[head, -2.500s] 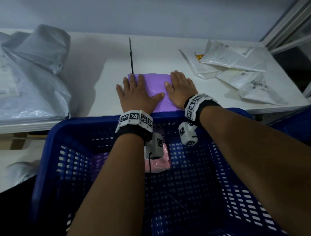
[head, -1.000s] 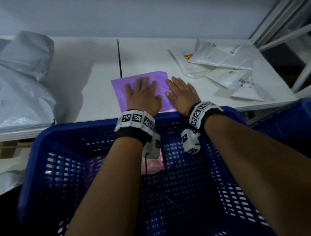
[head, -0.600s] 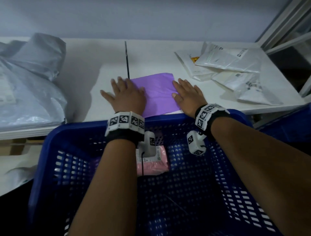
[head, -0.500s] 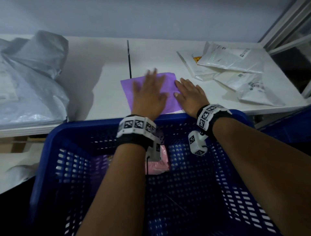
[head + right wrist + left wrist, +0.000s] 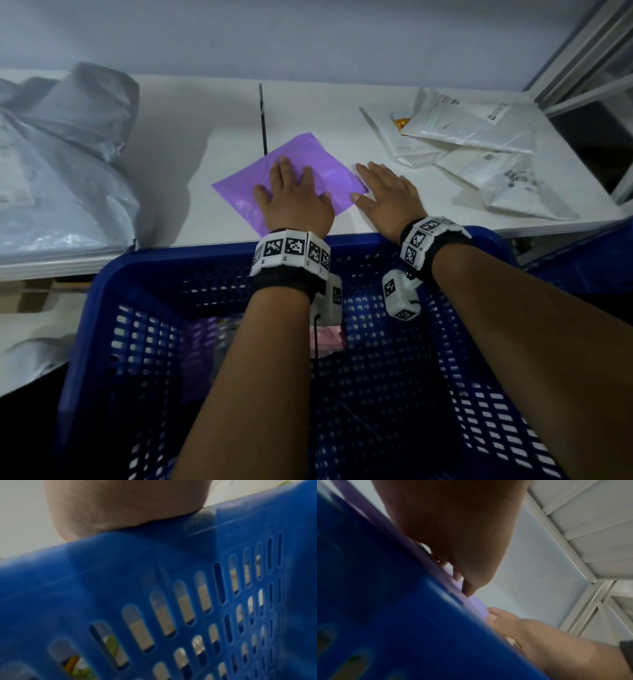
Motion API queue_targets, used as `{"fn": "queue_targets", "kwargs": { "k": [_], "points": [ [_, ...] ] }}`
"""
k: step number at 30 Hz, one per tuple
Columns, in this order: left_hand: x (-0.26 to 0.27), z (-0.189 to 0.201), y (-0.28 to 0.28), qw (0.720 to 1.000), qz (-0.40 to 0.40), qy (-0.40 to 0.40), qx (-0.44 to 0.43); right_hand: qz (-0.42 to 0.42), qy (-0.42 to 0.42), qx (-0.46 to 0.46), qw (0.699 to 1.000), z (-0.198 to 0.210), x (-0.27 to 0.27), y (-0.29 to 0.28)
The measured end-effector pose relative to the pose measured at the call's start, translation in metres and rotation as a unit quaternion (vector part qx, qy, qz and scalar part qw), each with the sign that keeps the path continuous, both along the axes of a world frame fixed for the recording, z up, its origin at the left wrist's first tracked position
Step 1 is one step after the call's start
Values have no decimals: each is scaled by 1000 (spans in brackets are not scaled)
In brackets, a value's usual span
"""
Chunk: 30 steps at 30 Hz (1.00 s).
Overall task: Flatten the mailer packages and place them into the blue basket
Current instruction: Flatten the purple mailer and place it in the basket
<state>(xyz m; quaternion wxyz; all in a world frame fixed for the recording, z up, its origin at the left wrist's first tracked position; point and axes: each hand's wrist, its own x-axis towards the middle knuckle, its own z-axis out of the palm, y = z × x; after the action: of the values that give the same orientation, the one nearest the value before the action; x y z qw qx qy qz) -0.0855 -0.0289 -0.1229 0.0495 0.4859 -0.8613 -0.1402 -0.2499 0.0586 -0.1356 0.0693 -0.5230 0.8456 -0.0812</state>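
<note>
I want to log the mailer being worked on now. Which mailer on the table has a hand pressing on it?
The purple mailer, under the flat left hand. The white mailers lie untouched at the right.

both hands lie palm down, fingers straight: left hand [image 5: 295, 200], right hand [image 5: 387, 198].

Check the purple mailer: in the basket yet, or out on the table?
Out. The purple mailer lies spread flat on the white table, beyond the blue basket rim, with the left hand pressing on it.
</note>
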Motion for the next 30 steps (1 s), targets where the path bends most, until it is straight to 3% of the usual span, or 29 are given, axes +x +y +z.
{"fn": "queue_targets", "kwargs": {
  "k": [5,8,11,15,20,23,26,30],
  "points": [
    [14,18,-11,997,73,17,-31,-42,-37,-48,997,4,1,3],
    [17,30,-26,989,124,53,53,-7,-2,-125,992,7,10,11],
    [19,32,-36,978,151,95,106,32,31,-141,989,7,15,16],
    [16,26,-18,976,135,121,117,47,29,-121,991,5,12,14],
    [4,19,3,987,142,74,7,69,47,-38,996,2,7,10],
    [-7,14,4,993,37,85,-68,63,49,-30,996,3,8,10],
    [-5,-1,-7,996,-57,67,-11,57,40,-21,997,4,9,10],
    [19,-10,-42,999,0,36,7,54,30,-7,998,5,8,9]
  ]
}}
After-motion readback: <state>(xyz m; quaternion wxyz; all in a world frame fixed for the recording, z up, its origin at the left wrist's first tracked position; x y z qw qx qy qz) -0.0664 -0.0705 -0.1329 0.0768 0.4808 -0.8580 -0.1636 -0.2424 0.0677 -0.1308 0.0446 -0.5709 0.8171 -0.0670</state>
